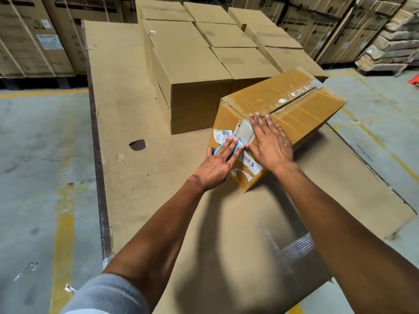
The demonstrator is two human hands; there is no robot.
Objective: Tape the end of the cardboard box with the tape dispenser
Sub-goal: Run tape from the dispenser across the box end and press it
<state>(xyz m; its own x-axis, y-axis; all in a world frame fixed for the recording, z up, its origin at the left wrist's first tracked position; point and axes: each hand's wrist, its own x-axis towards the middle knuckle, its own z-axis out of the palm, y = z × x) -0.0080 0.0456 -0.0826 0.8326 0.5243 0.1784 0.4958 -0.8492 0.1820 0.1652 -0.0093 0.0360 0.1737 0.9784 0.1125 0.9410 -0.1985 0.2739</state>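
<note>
On the cardboard box (294, 109) end, right hand (271, 145) flat, ungripping; left hand (218, 165) grip around blue tape dispenser (238, 146)

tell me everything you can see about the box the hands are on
The cardboard box is brown and worn, lying skewed on a flat cardboard sheet beside a block of plainer boxes. Clear tape runs along its top seam and down over the near end, which bears torn white labels with a barcode. The right hand lies flat on that tape; the left hand presses a blue tape dispenser against the end.
</note>
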